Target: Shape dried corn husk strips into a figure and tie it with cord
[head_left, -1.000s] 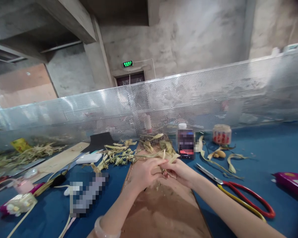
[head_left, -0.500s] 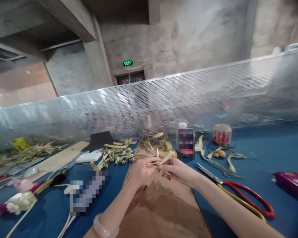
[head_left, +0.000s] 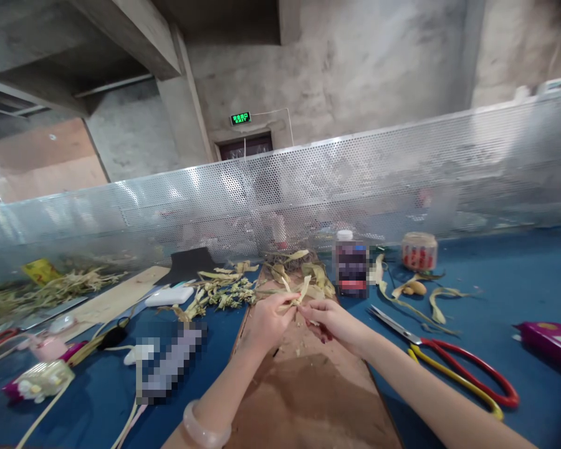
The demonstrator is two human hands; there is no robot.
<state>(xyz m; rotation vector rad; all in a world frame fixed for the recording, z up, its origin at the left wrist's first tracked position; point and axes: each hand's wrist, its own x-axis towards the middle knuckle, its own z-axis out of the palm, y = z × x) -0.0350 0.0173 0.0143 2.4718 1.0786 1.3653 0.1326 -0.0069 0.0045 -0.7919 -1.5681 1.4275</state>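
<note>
Over the far half of a brown board (head_left: 318,399), my left hand (head_left: 272,319) and my right hand (head_left: 333,319) meet fingertip to fingertip. Both are pinched closed on a pale dried leaf strip (head_left: 303,288), whose ends stick up between them in a V. A light bracelet sits on my left wrist. Just beyond my fingers lie more dried leaves (head_left: 318,274) on the board. The exact grip of the fingertips is partly hidden by the hands themselves.
Scissors (head_left: 418,340) with red and yellow handles lie right of the board. Behind them stand a bottle (head_left: 345,236) and a jar (head_left: 419,251). Dried bundles (head_left: 222,290), a white device (head_left: 169,295) and a blurred phone-like object (head_left: 172,368) lie left. A perforated metal screen (head_left: 308,187) crosses behind.
My hands have shifted slightly and stay together. The leaf strip's ends now stand more upright in a V; before, one end leaned over to the right.
</note>
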